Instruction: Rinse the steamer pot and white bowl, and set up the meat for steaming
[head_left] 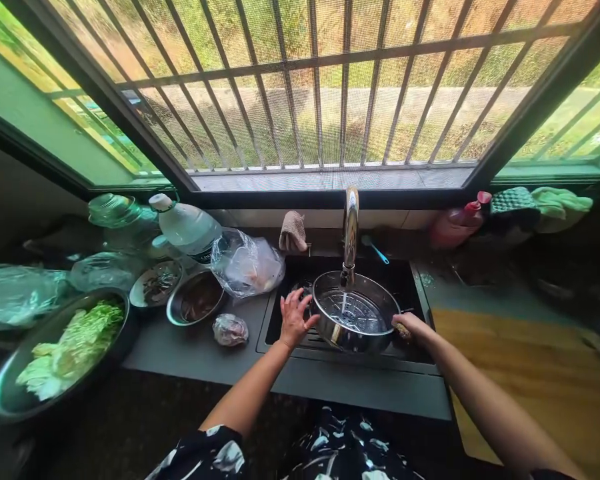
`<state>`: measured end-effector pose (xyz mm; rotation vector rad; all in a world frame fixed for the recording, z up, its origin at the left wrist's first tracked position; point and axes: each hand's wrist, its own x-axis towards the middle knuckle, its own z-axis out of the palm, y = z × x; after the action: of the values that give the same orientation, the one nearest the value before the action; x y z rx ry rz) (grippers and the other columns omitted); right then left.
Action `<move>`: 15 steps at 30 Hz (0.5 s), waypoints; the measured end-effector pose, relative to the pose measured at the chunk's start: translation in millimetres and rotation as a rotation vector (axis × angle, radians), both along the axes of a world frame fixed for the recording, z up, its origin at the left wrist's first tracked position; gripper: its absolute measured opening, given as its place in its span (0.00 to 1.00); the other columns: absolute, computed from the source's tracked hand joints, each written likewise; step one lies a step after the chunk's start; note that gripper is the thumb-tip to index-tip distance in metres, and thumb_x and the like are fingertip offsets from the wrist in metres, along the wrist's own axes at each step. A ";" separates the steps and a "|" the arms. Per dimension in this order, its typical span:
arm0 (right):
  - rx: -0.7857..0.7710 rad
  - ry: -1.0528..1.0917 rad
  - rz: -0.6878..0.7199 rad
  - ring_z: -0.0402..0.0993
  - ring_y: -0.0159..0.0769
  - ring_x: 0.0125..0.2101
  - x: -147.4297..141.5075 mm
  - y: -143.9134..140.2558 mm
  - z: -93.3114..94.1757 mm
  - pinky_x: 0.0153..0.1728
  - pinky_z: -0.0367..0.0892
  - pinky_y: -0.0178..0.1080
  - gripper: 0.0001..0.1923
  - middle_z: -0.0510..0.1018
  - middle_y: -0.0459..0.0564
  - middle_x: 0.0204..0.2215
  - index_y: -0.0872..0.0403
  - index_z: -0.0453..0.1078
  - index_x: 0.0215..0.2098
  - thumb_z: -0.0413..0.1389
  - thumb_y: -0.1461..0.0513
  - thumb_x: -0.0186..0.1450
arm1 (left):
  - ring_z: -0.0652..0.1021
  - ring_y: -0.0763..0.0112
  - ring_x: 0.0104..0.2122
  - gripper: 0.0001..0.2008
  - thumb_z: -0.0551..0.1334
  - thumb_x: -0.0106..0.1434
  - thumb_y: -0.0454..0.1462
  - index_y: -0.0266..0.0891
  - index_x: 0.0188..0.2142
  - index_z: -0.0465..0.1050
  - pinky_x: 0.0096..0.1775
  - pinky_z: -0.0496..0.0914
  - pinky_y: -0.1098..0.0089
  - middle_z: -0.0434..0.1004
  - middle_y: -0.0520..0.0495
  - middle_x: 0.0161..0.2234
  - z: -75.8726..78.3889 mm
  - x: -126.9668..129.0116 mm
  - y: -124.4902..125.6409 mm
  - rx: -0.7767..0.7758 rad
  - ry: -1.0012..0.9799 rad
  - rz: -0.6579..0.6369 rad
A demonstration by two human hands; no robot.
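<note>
A steel pot (355, 313) sits in the dark sink (410, 280) under the chrome faucet (351, 230), and a thin stream of water runs into it. My left hand (294, 319) is spread with fingers apart against the pot's left rim. My right hand (411, 327) grips the pot's right handle.
Left of the sink stand a large bowl of chopped cabbage (60, 353), two small steel bowls (197, 298), a plastic bag (247, 263), a wrapped lump (230, 329) and bottles (187, 227). A wooden cutting board (530, 373) lies on the right. A barred window (320, 87) is behind.
</note>
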<state>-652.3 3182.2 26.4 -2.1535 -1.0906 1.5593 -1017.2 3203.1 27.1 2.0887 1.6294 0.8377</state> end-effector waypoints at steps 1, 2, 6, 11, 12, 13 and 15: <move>-0.031 0.069 -0.022 0.69 0.35 0.19 -4.1 -3.4 -0.5 0.21 0.61 0.35 0.09 0.72 0.51 0.16 0.55 0.65 0.17 0.49 0.61 0.52 | 0.60 0.53 0.61 0.28 0.63 0.58 0.48 0.46 0.57 0.66 0.61 0.50 0.47 0.56 0.41 0.63 4.6 -0.7 4.9 -0.032 -0.123 0.077; -0.062 0.139 -0.046 0.68 0.34 0.18 -9.3 -6.7 -2.1 0.21 0.62 0.35 0.08 0.71 0.50 0.15 0.55 0.64 0.17 0.49 0.61 0.52 | 0.63 0.54 0.59 0.31 0.64 0.58 0.47 0.46 0.59 0.62 0.59 0.57 0.50 0.54 0.40 0.64 8.2 0.4 10.8 -0.087 -0.266 0.151; -0.143 0.293 -0.078 0.67 0.32 0.17 -37.8 -18.0 -17.6 0.21 0.64 0.34 0.07 0.70 0.48 0.15 0.55 0.63 0.18 0.48 0.61 0.51 | 0.75 0.59 0.48 0.34 0.67 0.54 0.42 0.39 0.59 0.62 0.51 0.68 0.59 0.67 0.36 0.56 18.8 14.7 38.0 -0.369 -0.737 0.416; -0.108 0.232 -0.010 0.67 0.30 0.19 -68.2 -21.4 -42.1 0.22 0.62 0.32 0.08 0.69 0.46 0.16 0.55 0.63 0.19 0.50 0.61 0.54 | 0.74 0.61 0.50 0.10 0.61 0.60 0.37 0.37 0.40 0.77 0.56 0.62 0.61 0.78 0.41 0.46 41.7 29.3 45.9 -0.264 -0.698 0.491; -0.096 0.197 0.007 0.67 0.31 0.20 -69.5 -18.9 -44.6 0.23 0.61 0.32 0.08 0.69 0.46 0.16 0.55 0.63 0.19 0.52 0.60 0.54 | 0.74 0.62 0.50 0.10 0.60 0.61 0.38 0.37 0.39 0.77 0.56 0.63 0.62 0.78 0.41 0.46 48.6 31.5 42.7 -0.210 -0.689 0.469; -0.086 0.156 0.025 0.68 0.32 0.21 -69.0 -14.9 -45.9 0.23 0.61 0.32 0.08 0.69 0.46 0.16 0.55 0.64 0.19 0.55 0.60 0.53 | 0.75 0.62 0.50 0.11 0.59 0.62 0.39 0.37 0.40 0.77 0.55 0.63 0.62 0.78 0.41 0.46 56.1 33.8 38.8 -0.165 -0.681 0.444; -0.069 0.060 0.052 0.71 0.37 0.26 -65.7 -2.1 -44.0 0.25 0.61 0.33 0.09 0.70 0.49 0.17 0.55 0.65 0.19 0.60 0.60 0.50 | 0.76 0.61 0.48 0.15 0.58 0.63 0.44 0.37 0.41 0.76 0.53 0.65 0.62 0.79 0.40 0.44 72.9 39.1 30.7 -0.110 -0.636 0.399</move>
<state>-718.0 3180.1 -17.6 -2.1239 -1.0970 1.6968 -978.1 3233.8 100.1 1.2371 1.6742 1.3331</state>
